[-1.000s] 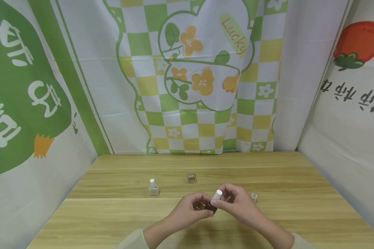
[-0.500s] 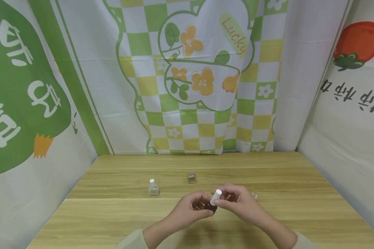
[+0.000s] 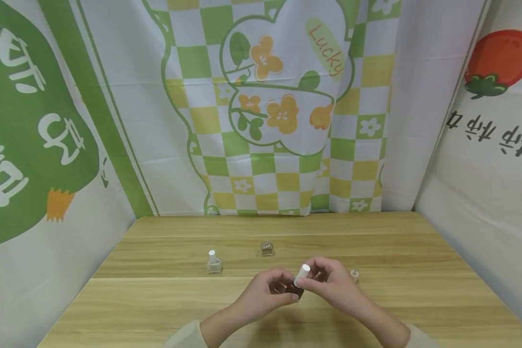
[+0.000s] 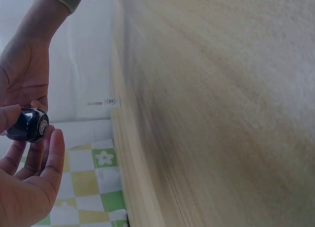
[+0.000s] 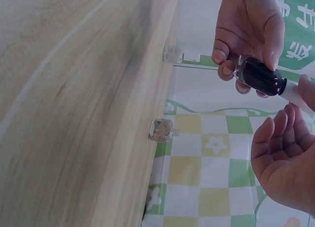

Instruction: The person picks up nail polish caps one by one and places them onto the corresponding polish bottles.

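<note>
A nail polish bottle (image 5: 260, 76) filled with dark polish is held up by my left hand (image 3: 261, 296), fingers and thumb around its glass body. My right hand (image 3: 337, 287) pinches the white cap (image 3: 303, 274) between thumb and fingers. In the head view the cap leans to the upper right, sitting at the bottle's dark neck. From the left wrist view, the bottle's glass base (image 4: 43, 126) shows between the fingers, well above the wooden table.
A clear nail polish bottle (image 3: 214, 265) with a white cap stands left on the table (image 3: 156, 299). Behind the hands stands an uncapped bottle (image 3: 267, 248) of glittery polish. Right of them, a loose white cap (image 3: 354, 275) stands with its brush upward. Printed curtains surround the table.
My right hand's fingers shift on the cap, moving slightly right and briefly covering part of the loose cap, then back. The left hand keeps its hold on the bottle.
</note>
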Motion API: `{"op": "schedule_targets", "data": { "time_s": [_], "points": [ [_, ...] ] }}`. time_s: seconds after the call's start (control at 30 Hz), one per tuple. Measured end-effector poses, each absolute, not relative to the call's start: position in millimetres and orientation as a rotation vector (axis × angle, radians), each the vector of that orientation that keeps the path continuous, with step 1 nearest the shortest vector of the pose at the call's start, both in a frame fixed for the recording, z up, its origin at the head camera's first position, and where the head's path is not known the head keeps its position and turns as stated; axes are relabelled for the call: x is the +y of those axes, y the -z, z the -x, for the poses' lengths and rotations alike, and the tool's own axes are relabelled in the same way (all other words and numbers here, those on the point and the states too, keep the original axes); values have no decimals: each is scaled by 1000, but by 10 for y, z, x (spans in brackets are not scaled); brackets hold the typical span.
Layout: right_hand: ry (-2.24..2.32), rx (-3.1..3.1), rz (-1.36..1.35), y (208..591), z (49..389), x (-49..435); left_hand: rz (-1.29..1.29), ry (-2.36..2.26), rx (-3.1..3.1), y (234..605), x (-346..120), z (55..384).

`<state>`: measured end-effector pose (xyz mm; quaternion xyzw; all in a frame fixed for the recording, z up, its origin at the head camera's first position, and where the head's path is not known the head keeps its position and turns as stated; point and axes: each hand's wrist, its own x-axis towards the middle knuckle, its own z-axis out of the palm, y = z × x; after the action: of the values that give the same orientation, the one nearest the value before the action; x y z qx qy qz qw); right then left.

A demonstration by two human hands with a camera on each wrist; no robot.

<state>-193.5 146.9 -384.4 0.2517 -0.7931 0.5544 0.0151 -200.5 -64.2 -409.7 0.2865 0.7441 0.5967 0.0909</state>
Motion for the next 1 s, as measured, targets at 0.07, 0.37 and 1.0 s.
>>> {"op": "schedule_targets", "data": {
  "time_s": [0.07, 0.37, 1.0],
  "points": [
    [-1724, -2472, -757, 3844, 1929, 1458, -858, -1777, 2211, 4105, -637, 2009],
    [-1718, -2490, -706, 3839, 1919, 1440, -868, -1771, 2217, 4116, -622, 2009],
    [-1732, -2362, -1080, 3821, 2004, 1591, -871, -1768, 2218, 4090, -622, 2011]
  ]
}}
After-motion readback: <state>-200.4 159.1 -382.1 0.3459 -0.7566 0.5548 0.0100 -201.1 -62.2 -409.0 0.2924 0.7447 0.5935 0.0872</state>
